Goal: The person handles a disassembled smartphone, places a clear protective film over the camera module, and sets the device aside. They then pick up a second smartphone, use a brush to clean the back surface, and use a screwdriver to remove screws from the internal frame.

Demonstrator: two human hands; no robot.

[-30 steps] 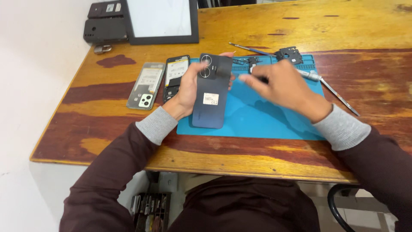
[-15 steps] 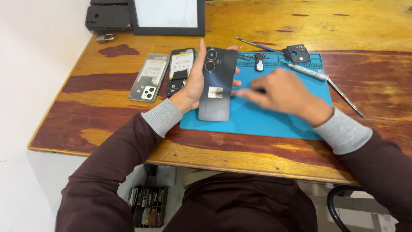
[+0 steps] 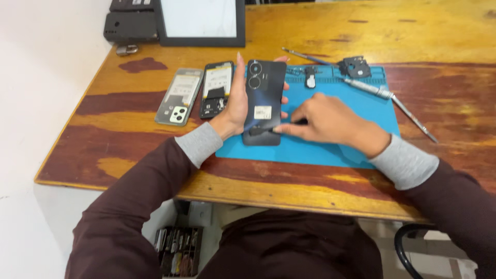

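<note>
Dark blue and glossy, the phone lies back-up on the left part of the blue mat, camera rings pointing away from the person. The left hand cups its left edge, fingers straight and thumb tip showing past the far right corner, grasping the phone. The right hand lies knuckles-up on the mat, fingertips pinched on a small dark tool at the phone's near end. A second ago this hand hovered further up the mat; since then it has dropped toward the near edge. An opened phone and a grey back cover lie left on the wooden table; a screwdriver lies right.
</note>
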